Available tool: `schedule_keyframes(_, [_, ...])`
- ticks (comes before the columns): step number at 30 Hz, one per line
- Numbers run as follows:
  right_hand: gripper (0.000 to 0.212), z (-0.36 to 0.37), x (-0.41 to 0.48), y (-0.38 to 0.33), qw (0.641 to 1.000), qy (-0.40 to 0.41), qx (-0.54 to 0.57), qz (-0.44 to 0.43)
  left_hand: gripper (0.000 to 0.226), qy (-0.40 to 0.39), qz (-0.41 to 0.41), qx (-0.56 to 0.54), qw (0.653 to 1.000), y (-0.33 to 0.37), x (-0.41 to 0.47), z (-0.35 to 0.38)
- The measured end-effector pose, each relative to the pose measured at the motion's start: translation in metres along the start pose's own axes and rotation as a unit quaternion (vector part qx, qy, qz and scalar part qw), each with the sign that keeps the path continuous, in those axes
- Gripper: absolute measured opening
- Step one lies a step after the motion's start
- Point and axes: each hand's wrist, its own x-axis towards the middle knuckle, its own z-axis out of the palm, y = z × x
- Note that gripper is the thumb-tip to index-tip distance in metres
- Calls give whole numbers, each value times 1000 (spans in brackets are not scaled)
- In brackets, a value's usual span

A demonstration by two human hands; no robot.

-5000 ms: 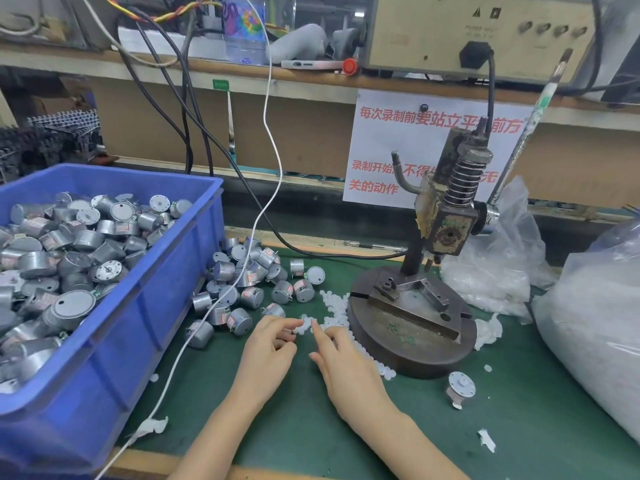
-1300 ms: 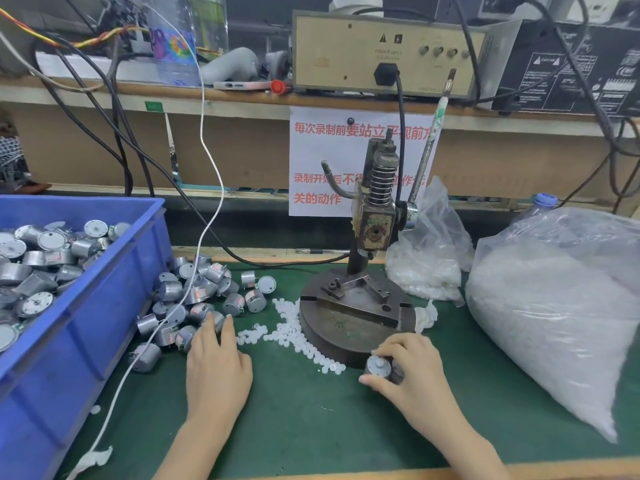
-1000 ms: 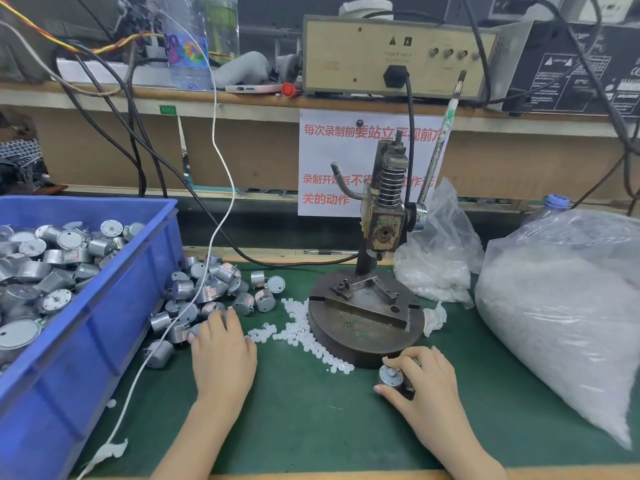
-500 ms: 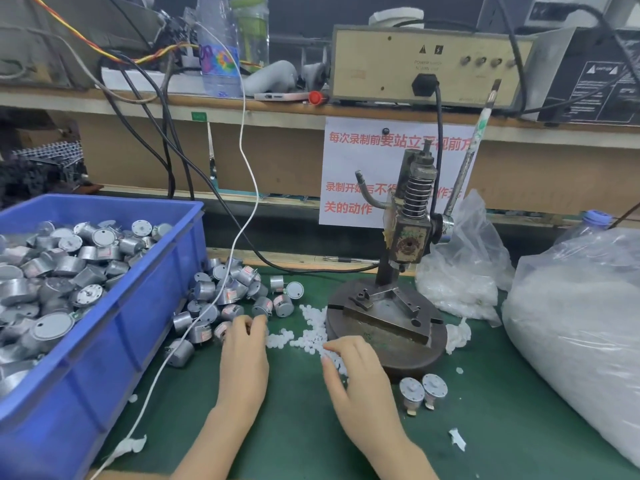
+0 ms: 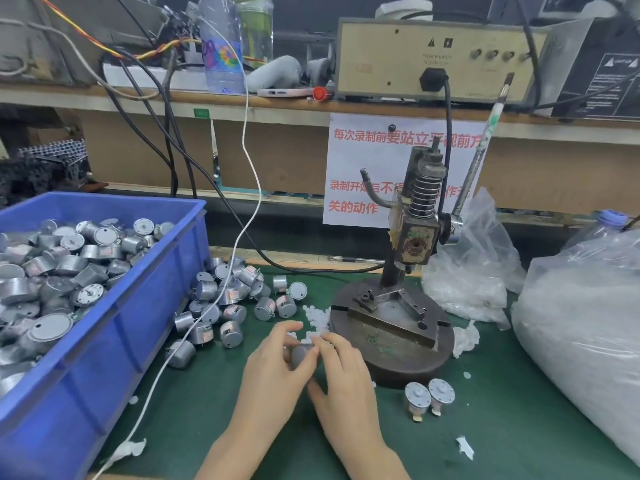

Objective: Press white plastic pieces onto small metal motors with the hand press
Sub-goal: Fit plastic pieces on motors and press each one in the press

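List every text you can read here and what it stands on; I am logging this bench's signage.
"每次录制前要站立平视前方": white paper sign, top line, red.
"录制开始后不得…作…": same sign, middle line; gaps hidden by the hand press.
"关的动作": same sign, bottom line.
"POWER INPUT", faint: beige box, below two warning triangles.
Black box label, green shelf tag, bottle label: too small to read.

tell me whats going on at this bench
A person's left hand and right hand hold one small motor between their fingertips over the green mat, beside the loose white plastic pieces. The hand press stands unloaded just behind. Two motors stand in front of its base; a pile of motors lies by the blue bin.
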Motion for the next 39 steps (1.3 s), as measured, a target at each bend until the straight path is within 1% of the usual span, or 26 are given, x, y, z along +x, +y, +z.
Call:
schedule_keyframes(2, [44,0,0,3,999,30,3,10,31,-33,41,43,998,1,-3,-1])
schedule_keyframes(3, [41,1,-1,4,999,38,12,18,31,-50,62,56,995,1,-4,-1])
schedule_keyframes(5, [45,1,-5,6,998,35,36,26,31,-70,99,71,990,0,-5,-1])
schedule_keyframes(7, [49,2,-9,5,997,20,70,37,33,-72,119,79,987,0,-4,-1])
schedule_keyframes(10, [36,1,-11,4,986,21,145,82,43,-79,131,90,984,1,-2,1])
schedule_keyframes(13, [29,-1,-10,6,975,30,185,118,49,-110,136,105,979,1,1,3])
schedule_keyframes(15, [27,-4,-8,5,965,42,214,145,44,-121,122,72,982,0,5,3])
schedule_keyframes(17, [35,-6,-6,3,957,77,222,172,32,-95,111,61,987,-6,10,3])
schedule_keyframes(19, [42,-7,-6,3,948,125,221,190,22,-76,108,123,984,-17,15,4])
schedule_keyframes(21, [42,-8,-5,4,936,146,239,215,19,-85,100,180,975,-26,18,8])
schedule_keyframes(25, [31,-8,-6,7,910,131,299,255,22,-94,87,227,965,-35,23,18])
schedule_keyframes(27, [29,-8,-7,6,906,120,309,264,23,-97,85,242,962,-35,25,21])
schedule_keyframes(32, [27,-7,-9,4,907,113,311,261,26,-96,101,270,953,-37,24,22])
schedule_keyframes(36, [25,-7,-8,4,908,96,315,260,21,-92,119,276,949,-35,24,20])
schedule_keyframes(39, [23,-7,-9,4,912,77,308,260,19,-105,134,277,946,-35,22,16])
